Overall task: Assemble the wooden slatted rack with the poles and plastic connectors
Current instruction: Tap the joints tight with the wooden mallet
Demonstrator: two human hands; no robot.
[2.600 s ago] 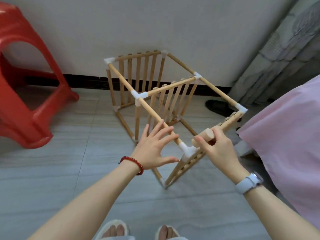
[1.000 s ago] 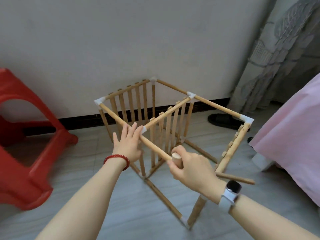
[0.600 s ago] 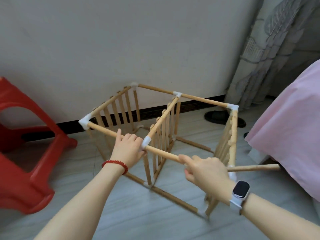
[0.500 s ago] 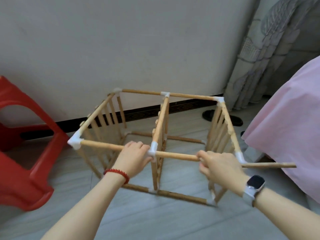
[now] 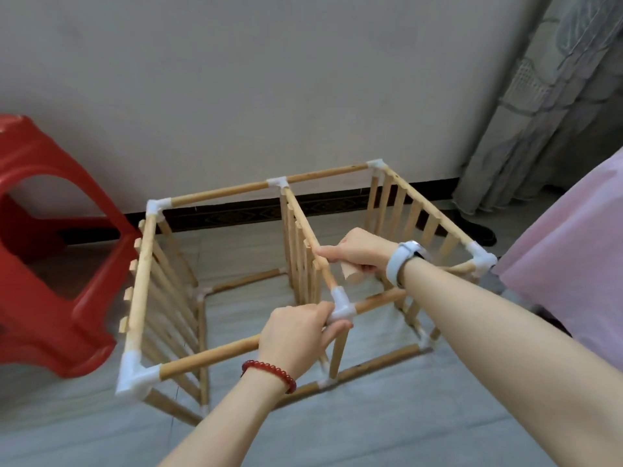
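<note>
The near top pole [image 5: 215, 357] of the wooden rack [image 5: 303, 274] is being gripped by the left hand [image 5: 296, 335], its fingers curled round the pole right beside the white T connector [image 5: 341, 308], which the thumb and fingertips are touching. A short wooden peg [image 5: 351, 272] is being held in the curled fingers of the right hand [image 5: 362, 252], while its forefinger is being stretched along the top rail of the middle slatted panel [image 5: 303, 261]. The near right stretch of the front pole is being partly hidden by the right forearm. The rack is being kept upright on a grey tiled floor [image 5: 371, 426], just in front of a pale wall [image 5: 269, 79] with a dark skirting board [image 5: 337, 200]. Three slatted panels are being shown: one on the left, one in the middle, one on the right. Six white connectors are being seen along the top frame. A red bead bracelet [image 5: 269, 372] is being worn on the left wrist and a white watch [image 5: 403, 261] on the right. A red plastic stool [image 5: 50, 251] is standing to the left, a grey curtain [image 5: 556, 96] is hanging at the right, a dark shoe [image 5: 478, 230] is lying below it, and pink fabric [image 5: 580, 264] is filling the right edge.
</note>
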